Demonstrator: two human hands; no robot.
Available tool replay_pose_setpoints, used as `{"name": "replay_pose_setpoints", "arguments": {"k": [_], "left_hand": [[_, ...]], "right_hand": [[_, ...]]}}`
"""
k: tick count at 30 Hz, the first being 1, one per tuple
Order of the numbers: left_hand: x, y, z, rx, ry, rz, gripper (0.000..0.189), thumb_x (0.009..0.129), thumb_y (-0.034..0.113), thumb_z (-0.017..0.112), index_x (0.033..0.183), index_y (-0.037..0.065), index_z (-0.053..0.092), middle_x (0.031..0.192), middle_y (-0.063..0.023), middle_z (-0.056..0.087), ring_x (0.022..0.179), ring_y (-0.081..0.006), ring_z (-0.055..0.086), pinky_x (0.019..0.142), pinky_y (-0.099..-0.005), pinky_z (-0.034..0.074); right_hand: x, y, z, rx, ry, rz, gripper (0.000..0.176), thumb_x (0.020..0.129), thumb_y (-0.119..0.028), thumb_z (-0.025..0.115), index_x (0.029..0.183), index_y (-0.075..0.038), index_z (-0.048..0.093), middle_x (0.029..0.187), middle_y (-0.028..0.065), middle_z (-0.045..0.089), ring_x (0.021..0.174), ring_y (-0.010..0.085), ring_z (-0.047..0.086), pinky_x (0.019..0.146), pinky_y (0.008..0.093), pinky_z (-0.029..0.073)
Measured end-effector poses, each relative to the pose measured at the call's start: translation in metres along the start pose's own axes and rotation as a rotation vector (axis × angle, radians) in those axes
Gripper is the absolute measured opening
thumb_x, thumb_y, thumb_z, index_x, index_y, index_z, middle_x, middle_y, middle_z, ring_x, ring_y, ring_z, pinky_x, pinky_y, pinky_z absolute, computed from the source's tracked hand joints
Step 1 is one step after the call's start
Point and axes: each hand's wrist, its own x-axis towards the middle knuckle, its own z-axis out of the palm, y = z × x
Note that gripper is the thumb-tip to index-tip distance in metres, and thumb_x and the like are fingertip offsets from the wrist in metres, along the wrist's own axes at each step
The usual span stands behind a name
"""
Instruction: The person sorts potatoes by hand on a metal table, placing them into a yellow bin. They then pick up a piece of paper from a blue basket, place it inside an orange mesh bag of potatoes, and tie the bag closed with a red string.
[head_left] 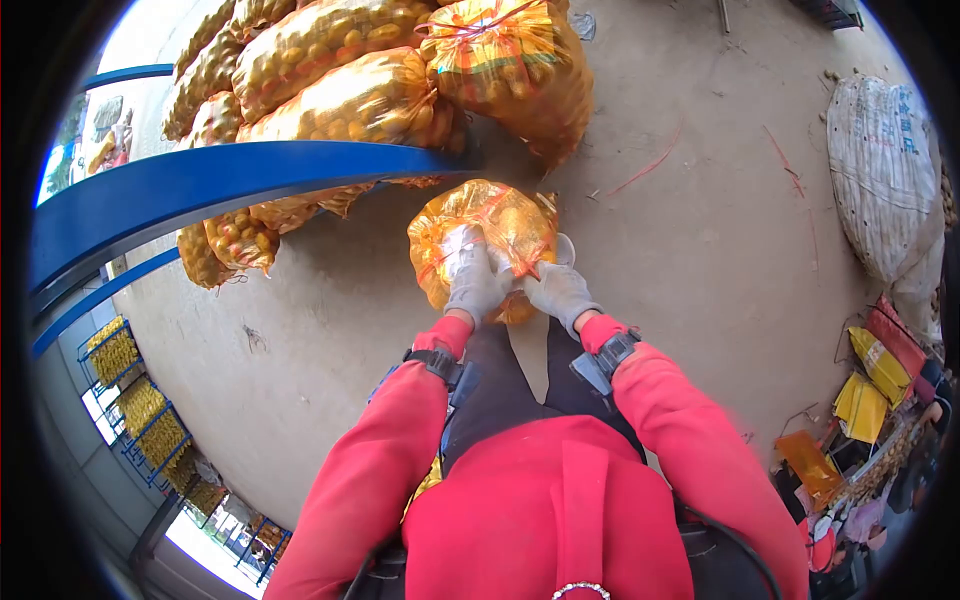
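An orange mesh sack (500,205) with yellowish round produce inside, perhaps potatoes, is upright in front of my legs. My left hand (478,280), in a light grey glove, grips the near side of its gathered mesh. Also gloved, my right hand (560,290) is closed on the mesh at the sack's right side, close to the left hand. Red strands of the netting show between the two hands. The fingertips are partly hidden by the gloves and the bunched mesh.
Several full mesh sacks (340,95) are piled ahead on the left, with a blue metal bar (250,165) crossing before them. At right lie a large white woven sack (880,180) and assorted clutter (860,410). Racks of yellow sacks (150,415) stand far left.
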Motion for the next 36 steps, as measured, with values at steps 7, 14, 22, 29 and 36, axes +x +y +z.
{"name": "replay_pose_setpoints", "arguments": {"k": [7,14,22,29,36], "left_hand": [[0.005,0.034,0.033,0.068,-0.051,-0.418,0.080,0.081,0.029,0.079,0.140,-0.005,0.038,0.123,-0.0294,0.063,0.119,-0.0446,0.061,0.101,-0.0484,0.048],[-0.014,0.004,0.010,-0.697,-0.024,-0.170,0.037,0.093,0.029,0.064,0.118,0.001,0.064,0.093,-0.0146,0.068,0.074,-0.0265,0.068,0.065,-0.0399,0.055],[-0.163,0.003,-0.159,-1.337,0.022,-0.304,0.043,0.111,0.034,0.046,0.120,-0.003,0.065,0.084,-0.0013,0.064,0.049,-0.0049,0.044,0.050,-0.0240,0.041],[-0.167,0.016,-0.137,-1.242,-0.132,-0.031,0.039,0.111,0.024,0.043,0.132,-0.005,0.057,0.096,-0.0095,0.072,0.089,-0.0152,0.070,0.080,-0.0277,0.055],[-0.165,-0.018,-0.132,-1.301,-0.091,-0.053,0.030,0.106,0.016,0.050,0.128,0.000,0.063,0.094,-0.0062,0.070,0.072,-0.0094,0.057,0.071,-0.0252,0.050]], "right_hand": [[-0.049,0.034,-0.030,-0.033,-0.128,-0.058,0.033,0.097,-0.037,0.055,0.102,-0.007,0.068,0.094,0.0252,0.071,0.095,0.0432,0.069,0.083,0.0534,0.053],[-0.107,-0.089,-0.082,0.025,-0.149,-0.340,0.028,0.100,-0.032,0.052,0.095,-0.009,0.066,0.087,0.0189,0.072,0.085,0.0392,0.072,0.075,0.0479,0.055],[-0.014,-0.089,-0.006,0.362,-0.218,-0.322,0.034,0.103,-0.035,0.057,0.118,-0.007,0.071,0.077,0.0028,0.065,0.070,0.0117,0.063,0.066,0.0302,0.051],[0.040,-0.103,0.085,-0.447,0.110,-0.663,0.038,0.086,-0.024,0.066,0.121,-0.008,0.065,0.093,0.0212,0.071,0.085,0.0387,0.071,0.077,0.0502,0.057],[-0.042,-0.130,-0.026,0.290,-0.103,-0.215,0.025,0.096,-0.028,0.061,0.092,-0.005,0.071,0.081,0.0194,0.069,0.067,0.0290,0.064,0.064,0.0394,0.051]]}}
